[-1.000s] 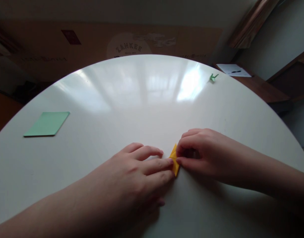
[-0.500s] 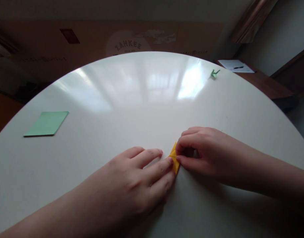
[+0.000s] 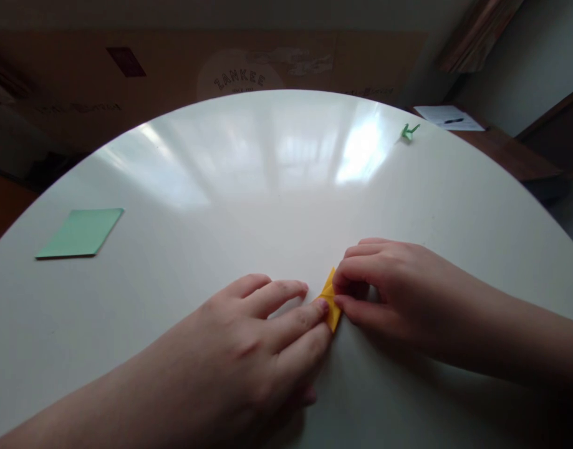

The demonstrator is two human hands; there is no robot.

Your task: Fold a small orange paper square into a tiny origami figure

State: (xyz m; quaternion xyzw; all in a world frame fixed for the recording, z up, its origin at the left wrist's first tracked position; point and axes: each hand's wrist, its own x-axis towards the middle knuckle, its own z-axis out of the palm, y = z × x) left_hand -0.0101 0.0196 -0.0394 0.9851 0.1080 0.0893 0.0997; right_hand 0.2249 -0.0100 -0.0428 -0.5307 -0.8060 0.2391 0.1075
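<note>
A small piece of folded yellow origami paper (image 3: 333, 310) lies on the white table, with a pointed tip at its top. My left hand (image 3: 262, 337) comes in from the lower left, fingers stretched and spread. One of its fingertips presses on the paper's left side, and its thumb is mostly hidden under the palm. From the right, my right hand (image 3: 384, 277) pinches the paper's right edge between thumb and bent index finger. Those fingers cover part of the paper, so the fold under them is hidden.
A stack of green square paper (image 3: 81, 234) lies at the left of the round white table (image 3: 286, 218). Near the far right edge stands a small green folded-paper figure (image 3: 408, 132). Beyond that edge, a white sheet (image 3: 447, 118) with a pen (image 3: 453, 121) rests on a brown surface.
The view has shifted slightly. Both hands stay on the yellow paper in nearly the same pose, the right still pinching its edge.
</note>
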